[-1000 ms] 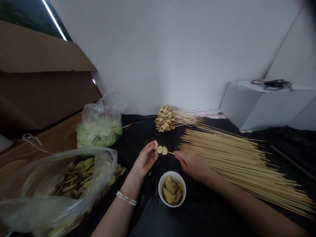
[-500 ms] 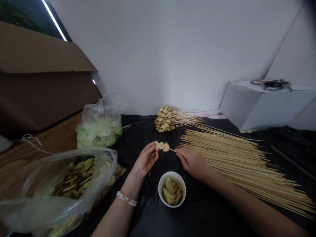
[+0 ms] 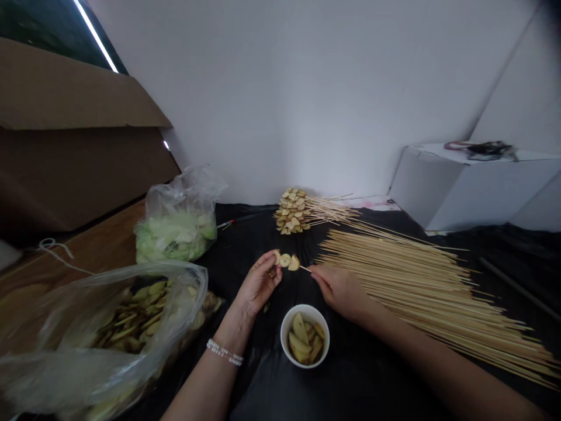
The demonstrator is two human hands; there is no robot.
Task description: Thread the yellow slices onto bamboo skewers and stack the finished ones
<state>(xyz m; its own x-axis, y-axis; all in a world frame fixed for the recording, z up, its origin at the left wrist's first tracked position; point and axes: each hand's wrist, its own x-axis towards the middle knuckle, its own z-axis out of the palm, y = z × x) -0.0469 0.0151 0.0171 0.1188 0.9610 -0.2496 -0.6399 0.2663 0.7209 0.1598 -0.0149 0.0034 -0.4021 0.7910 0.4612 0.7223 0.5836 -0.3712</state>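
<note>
My left hand pinches a potato slice at the left end of a wooden skewer. Two more potato slices sit on the skewer to its right. The skewer's bare right end is held between the thumb and fingers of my right hand. Below both hands stands a white bowl with several potato slices in it. Behind them lies a pile of loaded potato skewers, their sticks pointing right.
Bare skewers are spread over the black sheet on the right. An open plastic bag of potato slices lies front left. Behind it is a bag of pale green vegetable. A white box stands back right, a cardboard box left.
Almost nothing differs. The skewer with its potato slices has shifted very slightly left; both hands keep the same grip.
</note>
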